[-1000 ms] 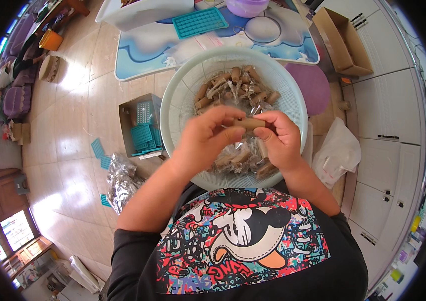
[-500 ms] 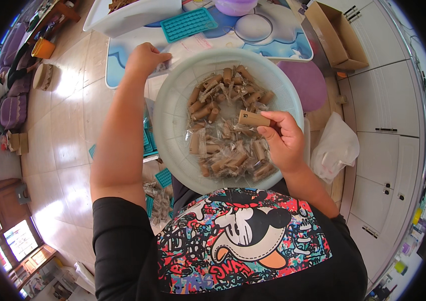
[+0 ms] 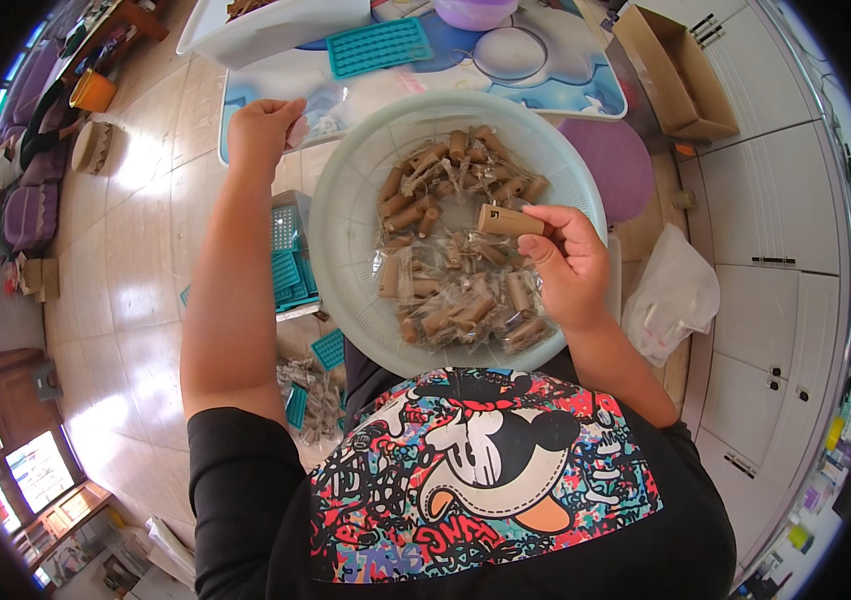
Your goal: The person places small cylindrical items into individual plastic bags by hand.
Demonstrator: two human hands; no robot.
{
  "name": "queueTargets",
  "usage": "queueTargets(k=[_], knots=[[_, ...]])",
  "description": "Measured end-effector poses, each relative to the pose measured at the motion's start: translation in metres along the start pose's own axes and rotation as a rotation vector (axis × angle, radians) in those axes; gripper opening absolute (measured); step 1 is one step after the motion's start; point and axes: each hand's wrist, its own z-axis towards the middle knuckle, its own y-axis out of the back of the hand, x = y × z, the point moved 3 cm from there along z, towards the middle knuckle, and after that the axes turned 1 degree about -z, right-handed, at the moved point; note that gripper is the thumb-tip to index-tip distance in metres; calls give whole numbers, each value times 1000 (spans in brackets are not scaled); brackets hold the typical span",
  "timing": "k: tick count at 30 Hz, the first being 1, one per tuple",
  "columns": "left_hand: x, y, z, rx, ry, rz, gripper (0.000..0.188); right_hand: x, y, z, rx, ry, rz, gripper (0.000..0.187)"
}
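My right hand [image 3: 573, 268] pinches a tan cylinder [image 3: 510, 220] with a small dark notch near its left end, holding it over the right part of a round pale green basket [image 3: 350, 290]. In the basket lie many similar brown cylinders [image 3: 407, 215], the nearer ones wrapped in clear plastic [image 3: 460, 315]. My left hand [image 3: 263, 130] is off the basket's upper left side, above the near left edge of the table. Its thumb and fingers are pressed together; what they hold, if anything, is hard to make out, though a faint clear film shows beside them.
On the blue-and-white table [image 3: 555, 85] are a teal grid tray [image 3: 378, 47], a white tub [image 3: 275, 35] and a purple bowl [image 3: 475, 12]. A purple stool [image 3: 605, 170], cardboard box [image 3: 670, 80] and white plastic bag [image 3: 672, 295] stand right. Teal trays [image 3: 290, 275] sit left of the basket.
My left hand has drawn left and slightly nearer, away from the basket's rim. My right hand has risen a little, with the tan cylinder still in its fingers.
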Motion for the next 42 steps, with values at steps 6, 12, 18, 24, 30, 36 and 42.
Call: queueTargets(k=[6, 12, 18, 24, 30, 36, 42], knots=[[1, -15, -4, 157, -46, -280, 26, 4, -8, 1, 27, -40, 33, 22], [-14, -29, -7, -307, -941, 662, 20, 5, -9, -3, 73, -23, 4, 22], [-17, -38, 8, 1, -405, 425, 17, 5, -9, -3, 45, -33, -4, 22], [-21, -40, 10, 392, 78, -388, 17, 1, -10, -3, 57, -28, -5, 21], [-27, -31, 15, 568, 178, -769, 18, 0, -11, -6, 62, -46, -2, 21], [-19, -37, 15, 408, 189, -722, 25, 2, -14, -7, 82, -45, -17, 21], [-45, -57, 5, 88, -157, 9, 21, -2, -15, -9, 74, -44, -29, 21]])
